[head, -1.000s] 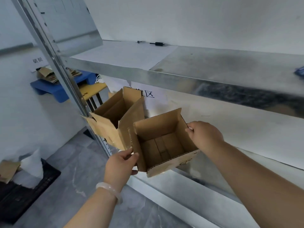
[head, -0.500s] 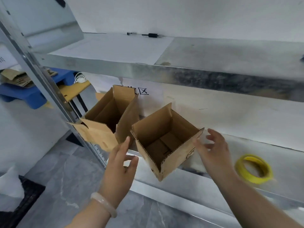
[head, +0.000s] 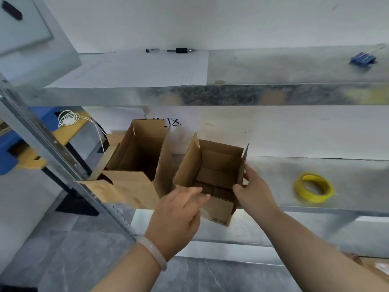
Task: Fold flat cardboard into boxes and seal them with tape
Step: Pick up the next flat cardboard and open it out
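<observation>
Small box [head: 219, 165] now levelled from its earlier tilt, at front edge of lower shelf [head: 353, 173], plain brown, flaps up, nothing inside. Right hand [head: 255, 193] grasps its right wall; left hand [head: 179, 216] lies flat-fingered on near rim. Bigger box [head: 134, 163] just left, open, interior dark.

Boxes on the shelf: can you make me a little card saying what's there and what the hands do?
small box: top open, at front edge of lower shelf
big box: top open, just left of it
left hand: fingers straight, touching small box's front
right hand: grips small box's right wall
tape roll: yellow, lying flat to the right, untouched
upper shelf: pen, paper sheet, blue clip
</observation>
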{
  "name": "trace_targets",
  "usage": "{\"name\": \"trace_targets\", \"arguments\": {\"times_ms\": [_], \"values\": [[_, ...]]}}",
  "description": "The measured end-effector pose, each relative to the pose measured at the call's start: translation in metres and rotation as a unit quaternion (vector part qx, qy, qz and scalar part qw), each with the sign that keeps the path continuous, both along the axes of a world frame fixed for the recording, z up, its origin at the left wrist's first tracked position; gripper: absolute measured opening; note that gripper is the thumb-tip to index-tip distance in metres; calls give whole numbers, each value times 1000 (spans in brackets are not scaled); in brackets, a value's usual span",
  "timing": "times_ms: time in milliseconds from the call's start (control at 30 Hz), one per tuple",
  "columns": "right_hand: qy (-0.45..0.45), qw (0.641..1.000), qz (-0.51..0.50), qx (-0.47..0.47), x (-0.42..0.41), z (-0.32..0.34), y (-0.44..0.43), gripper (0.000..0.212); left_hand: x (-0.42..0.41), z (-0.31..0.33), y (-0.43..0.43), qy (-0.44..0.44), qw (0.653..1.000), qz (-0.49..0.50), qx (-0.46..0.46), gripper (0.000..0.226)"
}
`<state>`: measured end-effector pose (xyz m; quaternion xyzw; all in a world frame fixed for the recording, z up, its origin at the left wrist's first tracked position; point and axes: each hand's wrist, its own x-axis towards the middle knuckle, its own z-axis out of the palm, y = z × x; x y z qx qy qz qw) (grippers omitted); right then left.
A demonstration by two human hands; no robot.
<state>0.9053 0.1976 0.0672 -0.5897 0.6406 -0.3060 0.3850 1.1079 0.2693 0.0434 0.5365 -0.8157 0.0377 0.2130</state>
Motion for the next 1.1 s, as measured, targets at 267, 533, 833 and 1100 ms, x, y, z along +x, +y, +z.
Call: {"name": "trace_targets", "arguments": {"times_ms": [267,533,833,1100], "values": [[-65,998,9,7,18,1,-26,48,16,-13,13,-36,999,-2,-13,51],[-10,984,169,50,12,-1,-29,57,1,13,-24,-9,999,37,-10,52],[221,968,2,-119,-105,14,35,68,-104,44,-77,-30,997,-64,-44,55],[390,905,-122,-119,-286,25,116,76,-299,52,-74,-14,973,-221,-63,54]]}}
